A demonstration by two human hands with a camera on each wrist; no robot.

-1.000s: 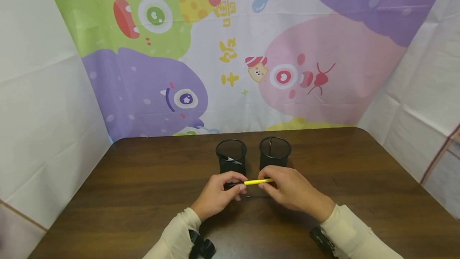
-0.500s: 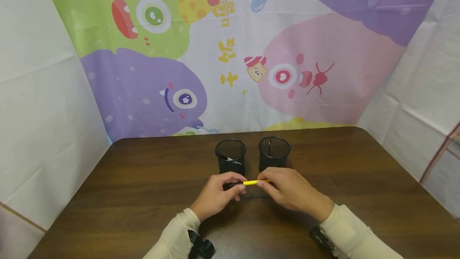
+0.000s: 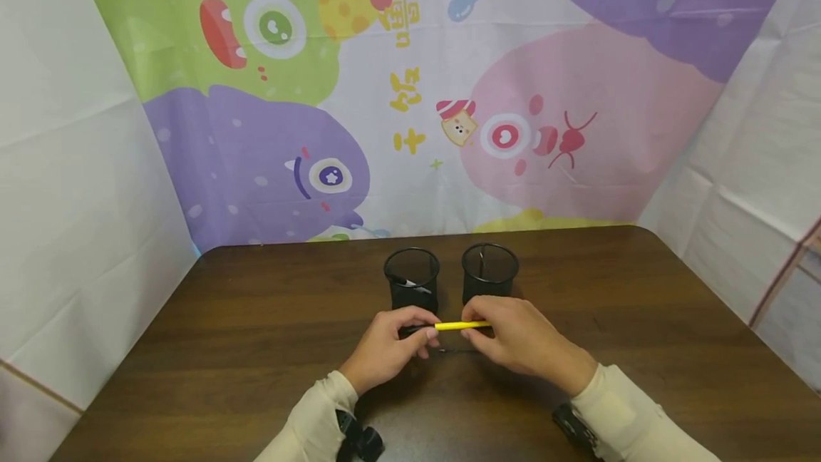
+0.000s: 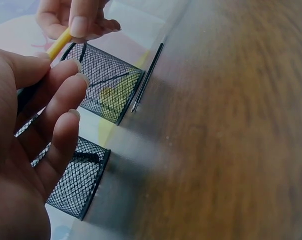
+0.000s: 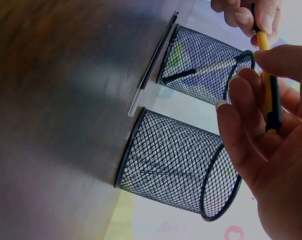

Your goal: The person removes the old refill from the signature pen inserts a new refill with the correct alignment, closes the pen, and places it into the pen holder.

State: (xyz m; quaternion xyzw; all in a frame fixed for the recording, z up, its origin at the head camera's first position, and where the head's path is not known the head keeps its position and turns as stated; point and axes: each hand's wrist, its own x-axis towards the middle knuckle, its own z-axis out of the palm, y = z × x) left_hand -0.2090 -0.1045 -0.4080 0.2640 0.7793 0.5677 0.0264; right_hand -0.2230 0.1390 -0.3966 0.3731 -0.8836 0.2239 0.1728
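A yellow-and-black pen is held level between both hands, over the table in front of two mesh cups. My left hand pinches its black end between thumb and fingers. My right hand pinches the yellow barrel; past that grip, the pen's black rear part shows in the right wrist view. Below the hands, a thin dark pen refill with a pointed metal tip lies on the table.
The left black mesh cup holds a black-and-white pen. A thin dark stick shows through the mesh of the right cup. The wooden table ends at a cartoon-printed cloth, with white cloth at both sides.
The right hand's fingers first slid toward the left hand along the yellow barrel, then moved back, so more yellow shows now. The left hand, cups and refill stay in place.
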